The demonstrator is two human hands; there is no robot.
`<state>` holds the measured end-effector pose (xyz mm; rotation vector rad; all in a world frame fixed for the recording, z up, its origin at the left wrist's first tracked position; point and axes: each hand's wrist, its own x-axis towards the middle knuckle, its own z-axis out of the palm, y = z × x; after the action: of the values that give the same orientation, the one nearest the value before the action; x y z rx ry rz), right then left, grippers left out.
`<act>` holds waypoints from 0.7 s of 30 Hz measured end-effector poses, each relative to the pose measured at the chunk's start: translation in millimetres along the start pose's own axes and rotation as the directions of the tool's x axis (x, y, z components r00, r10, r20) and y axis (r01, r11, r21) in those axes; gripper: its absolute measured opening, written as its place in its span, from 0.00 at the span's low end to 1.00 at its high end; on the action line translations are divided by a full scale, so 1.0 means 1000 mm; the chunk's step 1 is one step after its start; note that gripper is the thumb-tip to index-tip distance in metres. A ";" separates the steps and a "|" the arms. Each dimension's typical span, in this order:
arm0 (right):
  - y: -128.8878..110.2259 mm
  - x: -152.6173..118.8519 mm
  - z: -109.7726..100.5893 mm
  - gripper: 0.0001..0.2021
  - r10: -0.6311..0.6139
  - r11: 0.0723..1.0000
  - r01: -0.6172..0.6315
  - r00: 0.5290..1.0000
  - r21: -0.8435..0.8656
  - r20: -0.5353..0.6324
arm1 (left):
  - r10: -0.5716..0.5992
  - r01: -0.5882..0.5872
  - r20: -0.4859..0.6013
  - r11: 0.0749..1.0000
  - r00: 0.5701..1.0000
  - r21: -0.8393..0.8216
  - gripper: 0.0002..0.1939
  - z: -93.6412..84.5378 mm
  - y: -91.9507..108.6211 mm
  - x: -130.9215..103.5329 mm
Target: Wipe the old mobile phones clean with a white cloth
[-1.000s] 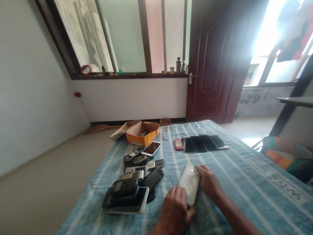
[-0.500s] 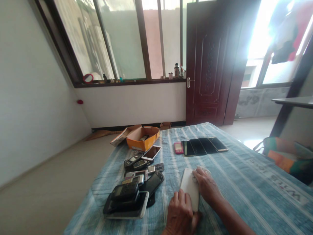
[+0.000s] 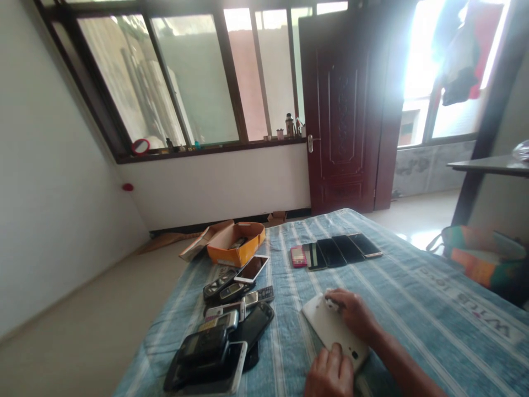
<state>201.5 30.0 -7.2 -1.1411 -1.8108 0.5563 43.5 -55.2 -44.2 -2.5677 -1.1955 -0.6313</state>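
A large white phone (image 3: pixel 328 322) lies on the striped blue bedspread, its back up, a dark camera spot showing near its lower right end. My left hand (image 3: pixel 330 372) grips its near edge, the fingers lying over the back and the thumb hidden. Toward the far end, my right hand (image 3: pixel 357 314) presses a small whitish cloth or tissue (image 3: pixel 329 298) against the back, fingers closed over it. Left of my hands is a heap of old mobile phones (image 3: pixel 231 320). Beyond them lies a row of dark-screened smartphones (image 3: pixel 336 251), with a small pink-edged item (image 3: pixel 298 256) at its left end.
An open orange box (image 3: pixel 235 251) with something dark inside stands at the bed's far left edge. Its lid leans beside it. A white-framed phone (image 3: pixel 252 269) lies just before the box. Behind are a dark red door (image 3: pixel 347 121) and windows; a colourful bag (image 3: pixel 479 256) sits at right.
The white phone has turned, its near end swinging right, and its camera end now shows. My left hand has shifted right and nearer along with it. The head view has tilted slightly.
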 end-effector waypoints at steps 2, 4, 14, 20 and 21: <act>-0.001 0.001 -0.002 0.24 0.008 0.999 -0.008 1.000 0.033 -0.006 | -0.018 0.031 0.111 0.994 0.994 -0.109 0.12 -0.009 -0.012 0.011; -0.001 0.001 -0.003 0.22 0.020 0.998 -0.019 1.000 0.065 -0.015 | -0.064 0.104 0.220 0.979 0.973 -0.173 0.21 -0.023 -0.029 0.026; -0.003 0.002 -0.004 0.15 0.125 0.980 -0.115 0.991 0.163 -0.055 | 0.048 0.199 0.561 0.907 0.826 -0.370 0.64 -0.045 -0.094 0.089; -0.008 0.003 -0.007 0.14 0.135 0.980 -0.127 0.990 0.152 -0.042 | 0.192 0.115 0.539 0.868 0.820 -0.483 0.64 -0.044 -0.092 0.114; -0.008 0.003 -0.007 0.14 0.137 0.980 -0.129 0.989 0.152 -0.047 | 0.218 0.085 0.507 0.856 0.834 -0.509 0.62 -0.047 -0.091 0.117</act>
<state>203.6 28.3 3.9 -1.1697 -1.6237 0.7175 27.0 62.8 56.0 -3.4026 -1.1932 -0.1925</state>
